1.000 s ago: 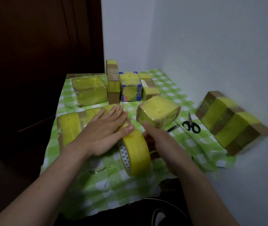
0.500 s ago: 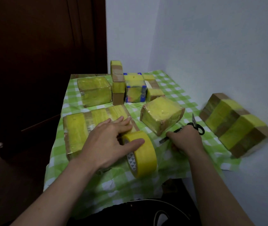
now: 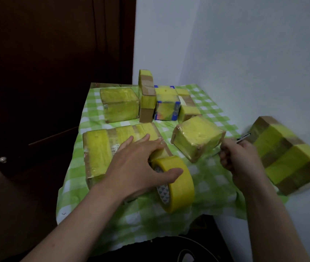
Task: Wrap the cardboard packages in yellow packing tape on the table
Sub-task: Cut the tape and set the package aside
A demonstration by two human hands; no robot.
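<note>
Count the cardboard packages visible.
7: flat package under the left hand; four packages in the back row; cube package mid-table; striped package by the wall. Others may be hidden.

tape roll [image 3: 178, 183] yellow | tablecloth [image 3: 209, 178] green-white check | door [image 3: 46, 63] dark brown

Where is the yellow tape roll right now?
Head view, near centre: tape roll stands on edge beside the long package, left hand resting on both.

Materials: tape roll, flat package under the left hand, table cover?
Tape roll: glossy yellow film, probably plastic, on a printed core. Flat package: brown cardboard, matte where bare, shiny under the yellow tape bands. Table cover: thin checked sheet, paper or plastic, cannot tell; it creases and drapes over the edge.
</note>
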